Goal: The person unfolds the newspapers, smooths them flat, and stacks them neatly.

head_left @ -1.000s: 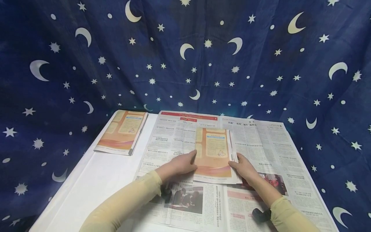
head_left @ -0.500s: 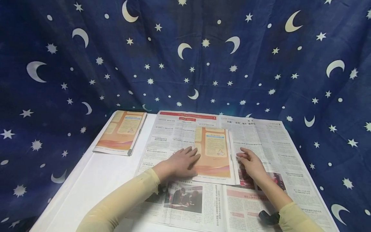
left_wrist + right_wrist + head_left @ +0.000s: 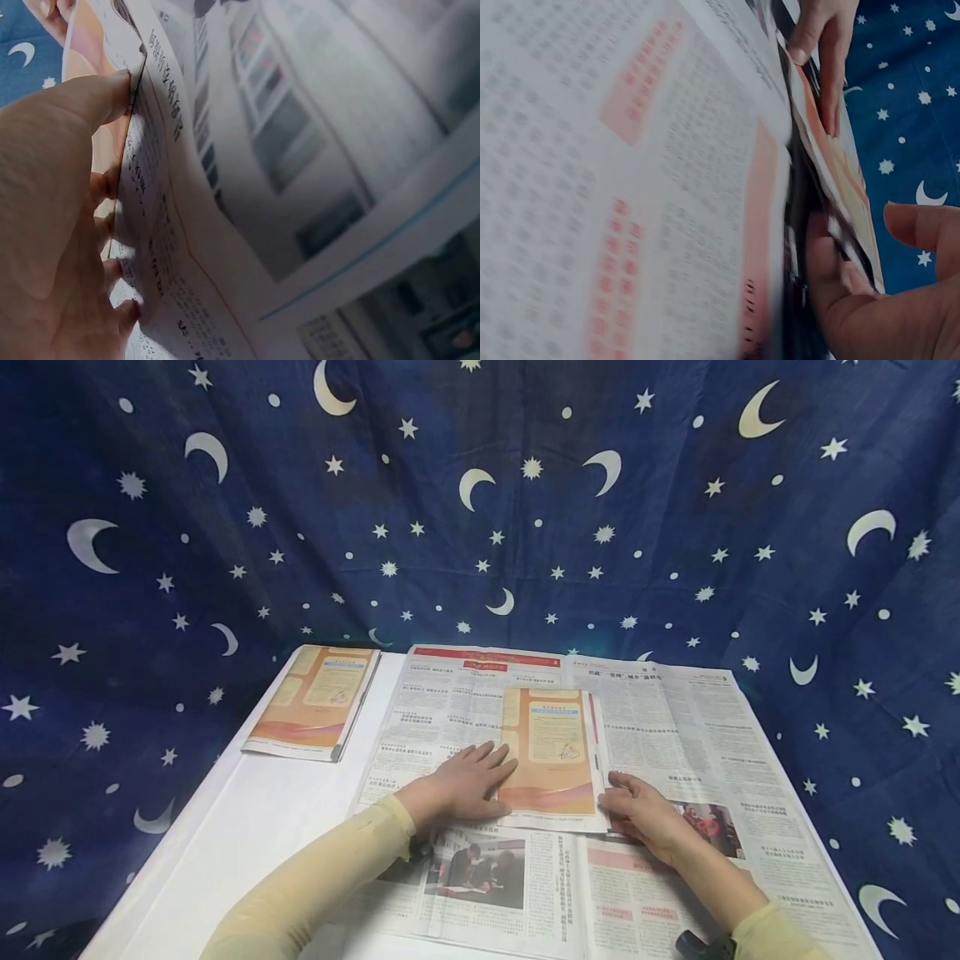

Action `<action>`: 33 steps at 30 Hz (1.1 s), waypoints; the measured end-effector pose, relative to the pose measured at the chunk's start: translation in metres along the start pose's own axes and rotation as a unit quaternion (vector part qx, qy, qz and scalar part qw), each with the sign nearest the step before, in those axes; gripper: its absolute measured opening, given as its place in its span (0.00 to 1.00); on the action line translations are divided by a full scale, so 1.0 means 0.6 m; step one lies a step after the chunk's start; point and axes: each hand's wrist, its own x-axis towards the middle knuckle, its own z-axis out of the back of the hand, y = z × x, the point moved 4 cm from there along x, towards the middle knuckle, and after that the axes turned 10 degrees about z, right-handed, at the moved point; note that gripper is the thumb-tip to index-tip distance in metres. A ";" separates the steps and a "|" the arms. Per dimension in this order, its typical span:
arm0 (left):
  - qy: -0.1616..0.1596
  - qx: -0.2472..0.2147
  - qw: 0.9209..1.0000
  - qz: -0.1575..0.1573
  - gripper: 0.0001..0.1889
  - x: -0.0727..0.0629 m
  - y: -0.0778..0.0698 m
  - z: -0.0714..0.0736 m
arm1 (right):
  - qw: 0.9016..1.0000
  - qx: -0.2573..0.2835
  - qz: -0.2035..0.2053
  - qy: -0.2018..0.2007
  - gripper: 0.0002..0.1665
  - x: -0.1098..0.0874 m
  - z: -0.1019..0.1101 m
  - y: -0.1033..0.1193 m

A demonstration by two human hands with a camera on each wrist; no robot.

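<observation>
Starting from the left, we have a dark blue cloth (image 3: 225, 527) hanging in soft folds behind everything, printed with pale crescents, stars and dots. Before it stands a smooth white worktop (image 3: 202, 835), and on its far left lies a folded newspaper packet (image 3: 315, 702), a flat oblong of layered paper with an orange, wavy-banded print and a dark strip along its right edge. Next comes a wide newspaper sheet (image 3: 667, 735), thin and creased, with a red strip (image 3: 517, 658) along its top and a photograph (image 3: 475, 872) near its lower left. Our left hand (image 3: 467, 781), below a cream sleeve (image 3: 322, 877) wrinkled at the elbow, rests with fingers spread over the left edge of the orange packet (image 3: 551, 752). This second packet lies on the sheet, near its middle, upright to us, its uneven paper layers showing along the right side. At that side is our right hand (image 3: 648, 814), fingers bent at the layered edge; we cannot tell whether they pinch it. Behind its wrist sit a black band (image 3: 701, 946) and another cream cuff (image 3: 772, 935).
</observation>
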 end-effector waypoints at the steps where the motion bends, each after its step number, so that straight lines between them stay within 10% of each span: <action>1: 0.001 0.000 1.000 0.000 0.44 0.000 0.000 0.000 | 1.000 0.010 0.000 -0.001 0.49 -0.001 -0.003 -0.003; 6: 0.001 -0.007 1.000 0.001 0.44 0.004 0.002 -0.006 | 0.999 0.051 0.018 0.003 0.48 -0.005 -0.024 -0.008; 12: -0.002 -0.051 0.999 0.001 0.43 0.007 0.005 -0.009 | 0.997 -0.031 0.054 -0.035 0.41 -0.011 -0.042 0.012; 17: 0.001 -0.190 0.982 -0.012 0.39 0.008 0.009 0.019 | 0.990 -0.085 0.095 -0.062 0.35 -0.009 -0.059 0.045; 21: 0.016 -0.349 0.937 -0.010 0.40 0.011 0.013 0.060 | 0.983 -0.094 0.142 -0.068 0.32 -0.004 -0.081 0.081; 27: 0.029 -0.566 0.823 0.037 0.42 0.011 0.016 0.134 | 0.967 -0.163 0.189 -0.050 0.28 0.017 -0.136 0.132; 30: 0.020 -0.606 0.792 0.074 0.40 0.011 0.025 0.165 | 0.961 -0.179 0.210 -0.028 0.26 0.034 -0.169 0.150; 33: 0.013 -0.615 0.781 0.108 0.38 0.012 0.041 0.187 | 0.958 -0.191 0.215 -0.009 0.27 0.050 -0.200 0.163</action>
